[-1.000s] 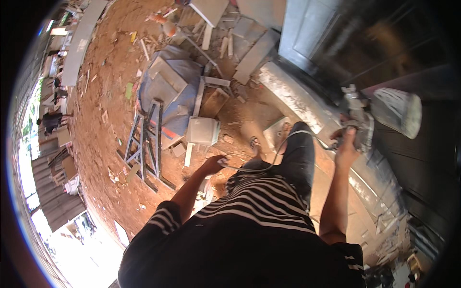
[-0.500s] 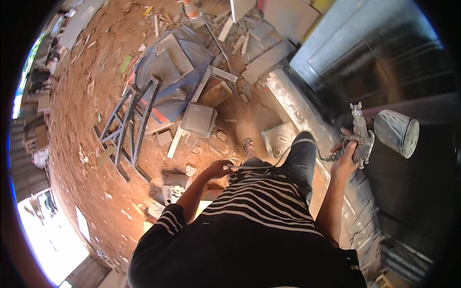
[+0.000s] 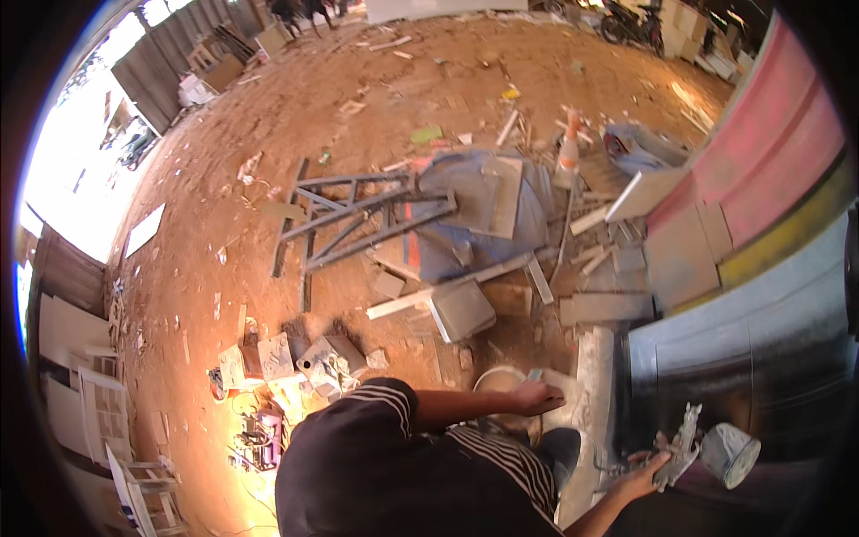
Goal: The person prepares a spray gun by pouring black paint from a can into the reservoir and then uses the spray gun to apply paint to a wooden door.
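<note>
My right hand (image 3: 646, 473) is wrapped round the handle of a grey metal spray gun (image 3: 684, 449) at the lower right. Its paint-smeared cup (image 3: 730, 455) points right, in front of a glossy dark panel (image 3: 689, 376). Nearer the middle, my left hand (image 3: 539, 398) is closed in front of my body, over my bent knee (image 3: 562, 447). A thin hose, plain in its grip half a second ago, is mostly hidden by the hand and arm now. Just beyond the left forearm is a round pale bucket rim (image 3: 499, 376).
A dark metal trestle frame (image 3: 358, 210) and a blue sheet (image 3: 447, 259) lie ahead on the dirt floor. Boards (image 3: 608, 308) and a grey box (image 3: 462, 311) lie closer. Dusty cans (image 3: 331, 358) and a small machine (image 3: 259, 440) stand at left. An orange-topped bottle (image 3: 569, 148) stands farther off.
My view has swung, showing more of the yard and left side. My left hand has moved rightward across my body. The right hand keeps the spray gun, now lower in view.
</note>
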Demonstrator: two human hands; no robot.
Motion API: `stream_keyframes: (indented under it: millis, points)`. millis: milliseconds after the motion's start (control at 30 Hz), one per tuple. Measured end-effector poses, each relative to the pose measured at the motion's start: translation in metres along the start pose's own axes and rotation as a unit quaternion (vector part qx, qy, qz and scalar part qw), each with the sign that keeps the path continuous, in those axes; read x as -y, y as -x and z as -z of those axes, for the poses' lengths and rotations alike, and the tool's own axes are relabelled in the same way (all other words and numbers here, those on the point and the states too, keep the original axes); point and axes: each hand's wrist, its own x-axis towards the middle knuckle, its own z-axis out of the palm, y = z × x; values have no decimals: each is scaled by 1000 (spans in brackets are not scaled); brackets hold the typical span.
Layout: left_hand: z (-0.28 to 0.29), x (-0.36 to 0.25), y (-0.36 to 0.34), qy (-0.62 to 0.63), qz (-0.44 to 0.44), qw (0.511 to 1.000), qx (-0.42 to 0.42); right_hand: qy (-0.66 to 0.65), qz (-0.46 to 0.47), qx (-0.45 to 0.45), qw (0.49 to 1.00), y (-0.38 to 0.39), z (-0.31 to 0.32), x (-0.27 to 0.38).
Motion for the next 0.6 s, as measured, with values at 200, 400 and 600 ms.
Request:
stream_keyframes:
  millis: [200,400,600]
  points:
    - [-15,-119,-42,-14,-181,979,89,-101,-47,7,994,-6,-5,4]
    - [-57,-147,-57,26,-240,962,127,-141,-70,7,988,-5,14,10]
    - [-62,-123,-89,17,-250,963,100,-198,-135,23,971,-25,-1,0]
